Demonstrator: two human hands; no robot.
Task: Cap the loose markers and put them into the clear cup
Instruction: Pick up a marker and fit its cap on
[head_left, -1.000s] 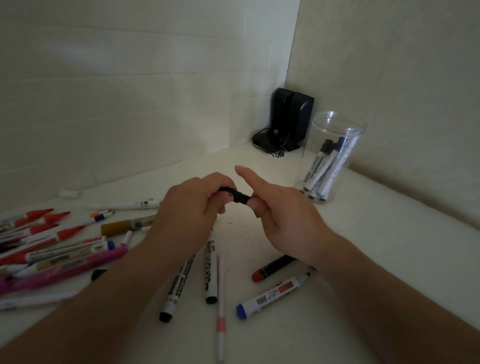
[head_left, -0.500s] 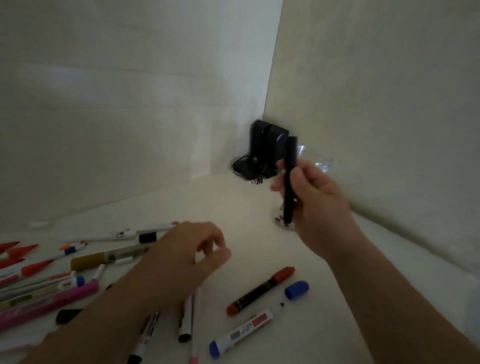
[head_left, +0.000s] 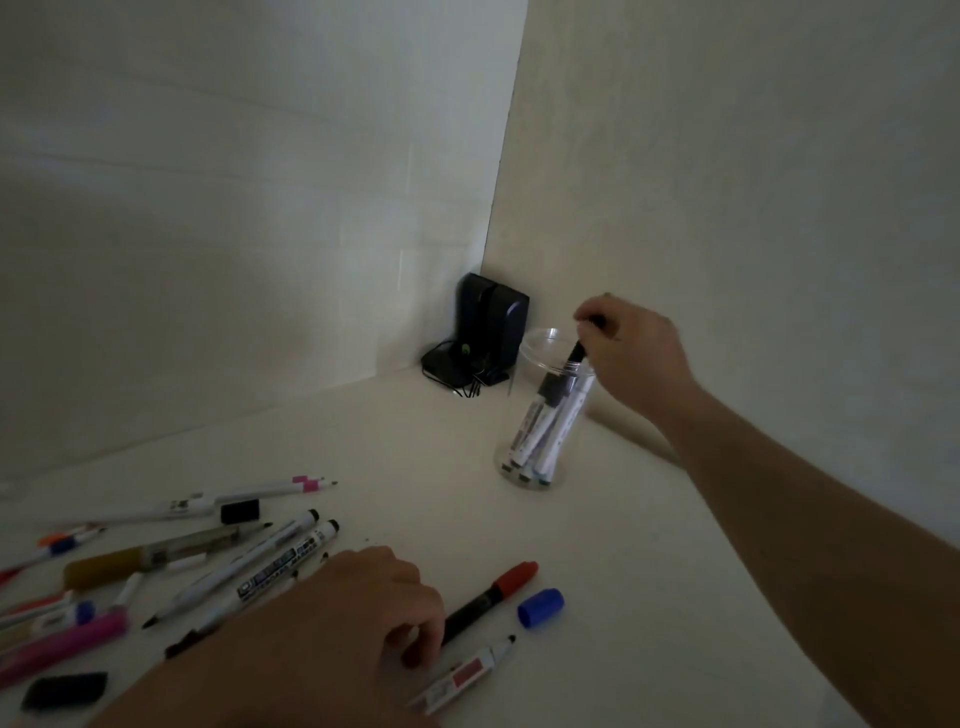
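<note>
Over clear cup (head_left: 524, 415): right-hand (head_left: 631, 353) grip, marker (head_left: 574, 356).

A clear cup (head_left: 540, 353) at two o'clock holds white markers (head_left: 537, 431) with black caps. Low at five o'clock lie a blue cap (head_left: 541, 607) and a black, red-capped marker (head_left: 491, 600). At nine, a pink-checked white pen (head_left: 270, 489); at eight, a magenta one (head_left: 62, 647).

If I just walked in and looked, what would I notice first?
Probably the right hand near the back corner, lowering a black marker into the clear cup, which already holds a few markers. Next, the heap of loose markers spread over the table's left side. Near the front, the left hand reaches down beside a red-capped marker, with a loose blue cap lying next to it.
</note>
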